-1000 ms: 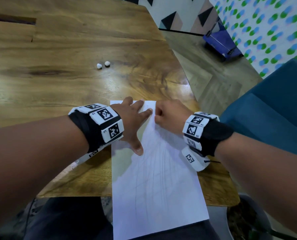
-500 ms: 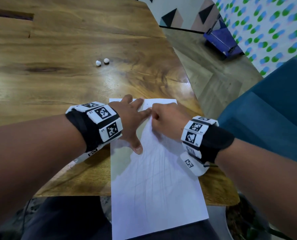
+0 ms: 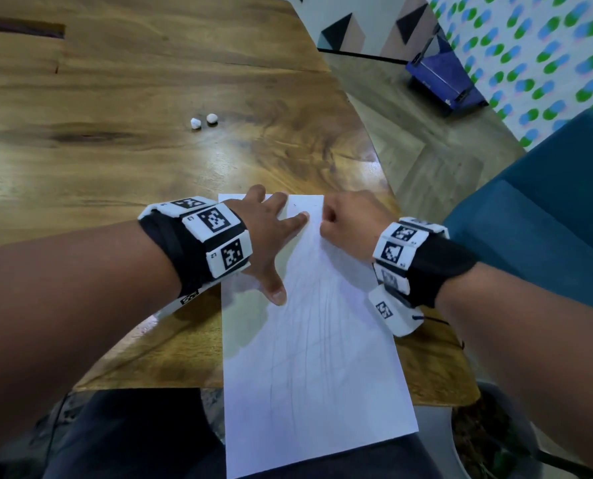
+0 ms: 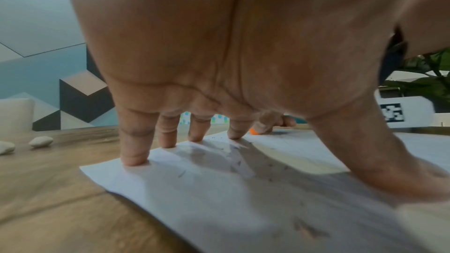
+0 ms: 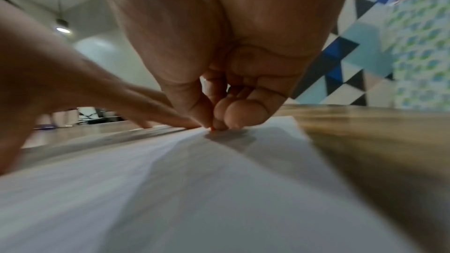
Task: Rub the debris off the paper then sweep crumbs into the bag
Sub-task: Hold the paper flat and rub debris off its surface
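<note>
Here the left hand (fingers spread flat) pins the paper; the right hand pinches an orange eraser.

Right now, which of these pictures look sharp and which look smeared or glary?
Head view: mostly sharp, with glare on the wooden table and straight edges bowed. Left wrist view: the left hand shadows the paper, soft at the near edge. Right wrist view: paper and table streaked with blur.
</note>
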Demonstrator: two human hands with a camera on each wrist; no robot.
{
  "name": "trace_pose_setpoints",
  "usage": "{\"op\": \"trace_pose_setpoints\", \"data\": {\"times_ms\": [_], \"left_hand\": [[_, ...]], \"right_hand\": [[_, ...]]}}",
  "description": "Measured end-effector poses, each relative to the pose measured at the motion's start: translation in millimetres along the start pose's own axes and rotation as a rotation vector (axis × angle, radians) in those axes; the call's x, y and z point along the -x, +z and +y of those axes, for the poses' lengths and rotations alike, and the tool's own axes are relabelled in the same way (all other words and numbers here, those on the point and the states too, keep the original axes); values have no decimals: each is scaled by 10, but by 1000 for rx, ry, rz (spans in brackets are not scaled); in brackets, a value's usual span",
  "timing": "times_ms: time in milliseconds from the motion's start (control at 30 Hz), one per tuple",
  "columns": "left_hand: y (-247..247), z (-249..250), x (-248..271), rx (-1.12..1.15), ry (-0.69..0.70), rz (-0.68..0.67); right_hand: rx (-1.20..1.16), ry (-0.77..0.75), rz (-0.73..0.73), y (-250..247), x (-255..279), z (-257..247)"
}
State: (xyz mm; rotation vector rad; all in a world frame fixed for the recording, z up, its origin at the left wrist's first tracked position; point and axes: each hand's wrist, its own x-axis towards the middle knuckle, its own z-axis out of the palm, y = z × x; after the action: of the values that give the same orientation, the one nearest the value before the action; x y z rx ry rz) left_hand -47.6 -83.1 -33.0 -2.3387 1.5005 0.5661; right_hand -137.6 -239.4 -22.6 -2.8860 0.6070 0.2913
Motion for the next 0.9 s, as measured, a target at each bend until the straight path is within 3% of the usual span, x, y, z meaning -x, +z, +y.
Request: {"op": "trace_pose_setpoints", "data": {"times_ms": [133,400,500,700,900], "left_hand": [[-15,-1,-10,-7,8,-5],[-22,4,-8,-12,-13,-4],[-25,12,-16,-23,-19,-6],[-33,12,-43,-33,-4,5],[-61,41,-50,-42,-14,-10]], "right_hand": [[-90,-185,-91,158,232,-207],[9,33,0,-43,-110,249],[33,13,16,-34,-61,211],[-42,-192,-88,118,257,-28],[10,-25,-16,-26,-54,296]]}}
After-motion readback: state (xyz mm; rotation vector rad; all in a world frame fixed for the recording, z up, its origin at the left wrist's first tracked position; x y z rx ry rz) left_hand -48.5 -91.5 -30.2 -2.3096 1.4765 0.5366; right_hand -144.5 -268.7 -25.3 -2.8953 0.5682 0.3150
